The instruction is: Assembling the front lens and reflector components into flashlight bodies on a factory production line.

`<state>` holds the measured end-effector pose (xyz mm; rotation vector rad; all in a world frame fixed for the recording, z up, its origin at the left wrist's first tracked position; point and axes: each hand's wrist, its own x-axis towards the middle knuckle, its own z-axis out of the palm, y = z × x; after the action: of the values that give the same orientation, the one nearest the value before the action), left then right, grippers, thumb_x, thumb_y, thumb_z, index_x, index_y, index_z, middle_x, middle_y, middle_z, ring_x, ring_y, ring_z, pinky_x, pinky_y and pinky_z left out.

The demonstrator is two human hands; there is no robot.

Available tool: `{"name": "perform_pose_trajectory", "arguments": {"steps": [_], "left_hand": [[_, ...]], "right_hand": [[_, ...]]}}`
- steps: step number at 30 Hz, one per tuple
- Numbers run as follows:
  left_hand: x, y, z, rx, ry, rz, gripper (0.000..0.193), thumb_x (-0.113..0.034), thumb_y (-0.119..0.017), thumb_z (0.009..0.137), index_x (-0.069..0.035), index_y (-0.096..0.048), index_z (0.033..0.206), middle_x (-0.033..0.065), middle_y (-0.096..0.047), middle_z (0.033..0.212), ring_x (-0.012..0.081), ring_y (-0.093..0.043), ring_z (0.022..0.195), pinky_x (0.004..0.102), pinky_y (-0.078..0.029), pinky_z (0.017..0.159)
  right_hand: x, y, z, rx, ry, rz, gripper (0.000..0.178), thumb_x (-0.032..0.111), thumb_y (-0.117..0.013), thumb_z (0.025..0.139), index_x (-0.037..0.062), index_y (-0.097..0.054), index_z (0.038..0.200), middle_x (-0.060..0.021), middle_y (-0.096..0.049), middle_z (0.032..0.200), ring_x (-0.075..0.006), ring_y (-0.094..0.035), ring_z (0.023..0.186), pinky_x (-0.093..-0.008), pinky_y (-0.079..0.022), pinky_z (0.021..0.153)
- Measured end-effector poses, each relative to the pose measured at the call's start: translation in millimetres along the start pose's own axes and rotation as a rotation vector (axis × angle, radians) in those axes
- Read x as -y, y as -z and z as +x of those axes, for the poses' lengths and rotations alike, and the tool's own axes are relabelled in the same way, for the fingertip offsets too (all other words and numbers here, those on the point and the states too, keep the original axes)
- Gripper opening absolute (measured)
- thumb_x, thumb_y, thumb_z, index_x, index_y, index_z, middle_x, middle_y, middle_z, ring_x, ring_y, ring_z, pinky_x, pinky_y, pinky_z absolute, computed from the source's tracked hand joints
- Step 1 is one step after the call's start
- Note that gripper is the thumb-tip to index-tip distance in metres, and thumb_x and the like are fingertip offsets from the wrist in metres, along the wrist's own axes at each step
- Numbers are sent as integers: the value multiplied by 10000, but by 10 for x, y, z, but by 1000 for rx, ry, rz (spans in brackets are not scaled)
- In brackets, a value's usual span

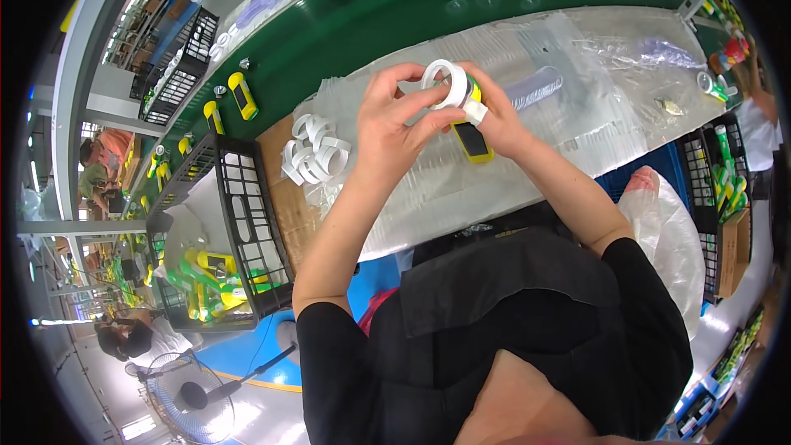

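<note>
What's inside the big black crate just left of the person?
The black crate holds a jumbled heap of yellow and green flashlights. The upper ones cover whatever lies beneath, so the bottom can't be seen.

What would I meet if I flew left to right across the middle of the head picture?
Black crate → loose white rings → left hand → right hand → translucent plastic by the person's right arm → green-and-yellow flashlights at the far right.

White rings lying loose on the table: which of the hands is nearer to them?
Left. The left hand is a little to the right of the white rings, not touching them; the right hand is farther right, beyond the left.
</note>
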<state>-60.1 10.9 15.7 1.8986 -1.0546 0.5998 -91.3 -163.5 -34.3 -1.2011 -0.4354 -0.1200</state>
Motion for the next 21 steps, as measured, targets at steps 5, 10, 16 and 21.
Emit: {"name": "perform_pose_trajectory", "arguments": {"steps": [5, 10, 16, 21], "left_hand": [[-71, 55, 48, 50, -2, 48, 333, -264, -842, 677, -124, -758, 967, 55, -618, 1022, 225, -568, 897, 323, -447, 642], [-195, 81, 132, 164, -42, 97, 372, -275, -845, 666, -145, -749, 1001, 71, -607, 1037, 246, -576, 912, 353, -485, 698], [-217, -133, 118, 172, -6, -6, 436, -263, -849, 675, -131, -659, 1045, 84, -628, 1068, 306, -609, 969, 411, -507, 773], [-265, -351, 105, 188, 72, -154, 414, -200, -835, 706, -116, -585, 1025, 93, -656, 1010, 312, -631, 920, 400, -510, 751]], "right_hand": [[78, 81, -29, 7, 76, -157, 525, 262, -573, 971, 74, -367, 1415, -95, -572, 1192, -210, -619, 996, -336, -511, 866], [354, 353, 60, 89, 278, -494, 542, 275, -702, 886, 64, -493, 1339, -97, -607, 1229, -247, -615, 1091, -362, -491, 932], [990, 528, 168, 281, 294, -990, 466, 170, -794, 717, 27, -602, 1117, -105, -631, 1075, -261, -617, 974, -349, -502, 858], [1424, 337, 404, 706, -50, -1236, 446, 47, -664, 645, 7, -576, 1080, -97, -526, 921, -248, -545, 811, -368, -485, 736]]}}
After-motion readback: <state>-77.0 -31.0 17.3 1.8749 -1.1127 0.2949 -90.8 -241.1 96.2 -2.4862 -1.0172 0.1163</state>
